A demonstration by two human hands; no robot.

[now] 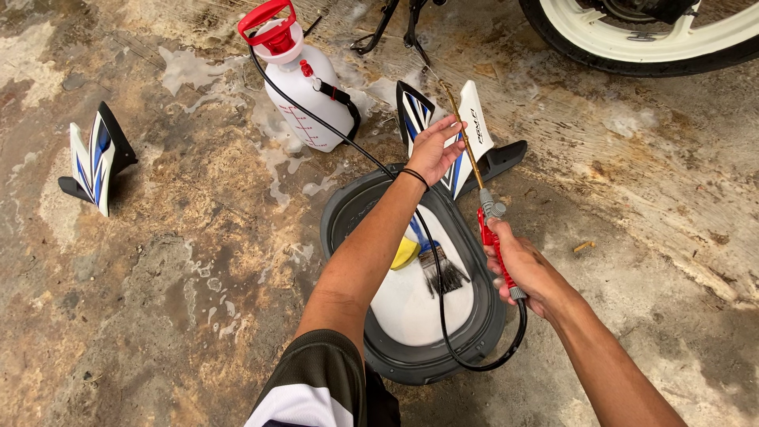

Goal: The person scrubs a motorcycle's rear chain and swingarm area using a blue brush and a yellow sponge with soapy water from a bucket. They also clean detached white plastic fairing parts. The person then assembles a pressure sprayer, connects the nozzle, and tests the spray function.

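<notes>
My right hand (pixel 528 269) grips the red trigger handle of a spray wand (pixel 474 170), whose brass lance points up and away. My left hand (pixel 435 149) reaches forward and holds the top edge of a white and blue motorcycle fairing panel (pixel 474 126) standing upright on the wet concrete. A black hose (pixel 332 130) runs from the wand back to a white pressure sprayer tank (pixel 308 99) with a red pump handle. Below my arms lies a dark grey tub-shaped part (pixel 348 213) with a white inside, holding a paintbrush (pixel 439 269) and a yellow sponge (pixel 405 251).
A second white and blue fairing panel (pixel 95 158) stands at the left. A motorcycle wheel with a white rim (pixel 632 39) and a kickstand (pixel 387 28) are at the top. The concrete floor is wet with foam patches.
</notes>
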